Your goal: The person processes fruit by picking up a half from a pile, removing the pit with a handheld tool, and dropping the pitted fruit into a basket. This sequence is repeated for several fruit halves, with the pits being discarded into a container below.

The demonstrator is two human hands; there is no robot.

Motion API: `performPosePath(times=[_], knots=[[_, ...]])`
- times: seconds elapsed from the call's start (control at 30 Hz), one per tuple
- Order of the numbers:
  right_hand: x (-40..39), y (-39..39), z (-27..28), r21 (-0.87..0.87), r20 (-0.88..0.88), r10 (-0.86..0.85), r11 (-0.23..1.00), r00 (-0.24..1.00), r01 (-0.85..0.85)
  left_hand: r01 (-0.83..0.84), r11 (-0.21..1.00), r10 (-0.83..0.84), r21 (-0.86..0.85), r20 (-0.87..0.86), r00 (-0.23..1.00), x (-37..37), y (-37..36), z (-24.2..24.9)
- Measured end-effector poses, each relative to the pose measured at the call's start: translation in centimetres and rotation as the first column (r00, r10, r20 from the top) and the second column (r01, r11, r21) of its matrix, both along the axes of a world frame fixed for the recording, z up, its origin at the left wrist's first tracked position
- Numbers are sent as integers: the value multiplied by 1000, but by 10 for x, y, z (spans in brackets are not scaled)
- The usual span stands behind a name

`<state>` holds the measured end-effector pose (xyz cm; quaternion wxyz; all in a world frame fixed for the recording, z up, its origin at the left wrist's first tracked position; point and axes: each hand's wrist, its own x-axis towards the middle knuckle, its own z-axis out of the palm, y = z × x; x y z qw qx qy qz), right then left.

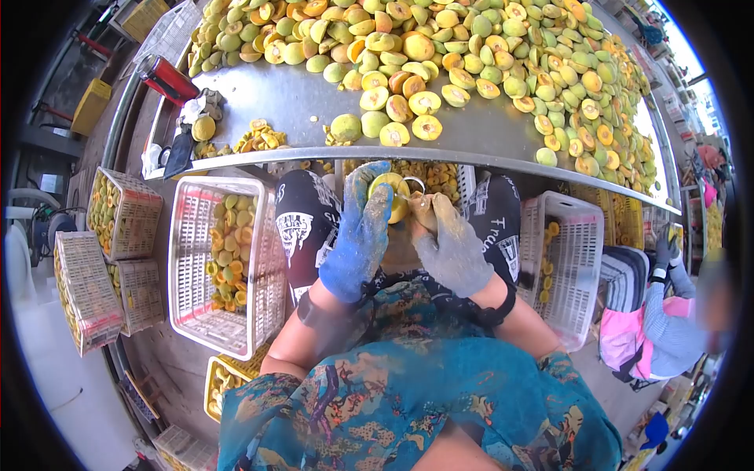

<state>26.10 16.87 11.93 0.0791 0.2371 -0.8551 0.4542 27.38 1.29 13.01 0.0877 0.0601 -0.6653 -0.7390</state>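
Observation:
My left hand (pixel 362 228), in a soiled blue glove, is closed around a yellow-green peach half (pixel 390 194), held just below the table's front edge. My right hand (pixel 451 245), in a greyish dirty glove, pinches a small tool with a curved metal loop (pixel 415 184). The loop is right at the peach's side, and the fingers hide the tool's handle. Both hands are close together above my lap. Beyond them, halved and whole peaches (pixel 425 103) lie piled on the metal table (pixel 275 106).
A white crate (pixel 182 259) with peach pieces stands at my left, another white crate (pixel 585 271) at my right. On the table's left are a red can (pixel 167 81) and peach scraps (pixel 261 137). Another person (pixel 667 322) in a pink apron sits at the far right.

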Motion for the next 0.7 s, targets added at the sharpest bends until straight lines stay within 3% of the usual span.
performPosePath(times=[0.1, 0.13, 0.17, 0.23, 0.37, 0.4, 0.43, 0.5, 0.57, 0.63, 0.7], knots=[[1, -5, 6, 60, -40, -31, 998, 999, 34, 1, 999, -1, 52, 1, 1000, 1, 0, 1], [-1, -7, 4, 47, -119, -16, 999, 993, 22, -18, 996, 10, -87, -92, 996, 1, -2, -1], [-2, -8, 0, 49, -102, -16, 999, 995, 21, -50, 974, 9, -222, -182, 983, 4, -3, -1], [-4, -12, -8, 11, 30, 17, 1000, 999, -18, -52, 984, 32, -171, -115, 993, 10, -3, -3], [2, -23, 6, 110, 122, 0, 994, 992, -14, -154, 935, 108, -319, -158, 982, 16, -17, -5], [-15, -20, -18, 262, 421, -57, 963, 905, -61, -207, 899, 85, -385, -312, 946, 28, -22, 7], [-25, -9, -57, 322, 327, -69, 946, 942, -43, -255, 860, 27, -442, -460, 888, 35, -28, 21], [-24, -6, -32, 415, 428, -147, 908, 892, -50, -385, 767, 24, -513, -577, 816, 37, -47, 46], [-17, -10, -20, 394, 439, -122, 916, 890, -69, -486, 417, 50, -768, -514, 856, 34, -87, 63], [-15, -10, -19, 241, 381, 73, 955, 922, -175, -474, 349, 343, -809, -360, 867, 16, -148, 52], [-15, -2, -24, 175, 419, 133, 959, 898, -224, -259, -96, 387, -961, -276, 880, 18, -207, 29]])
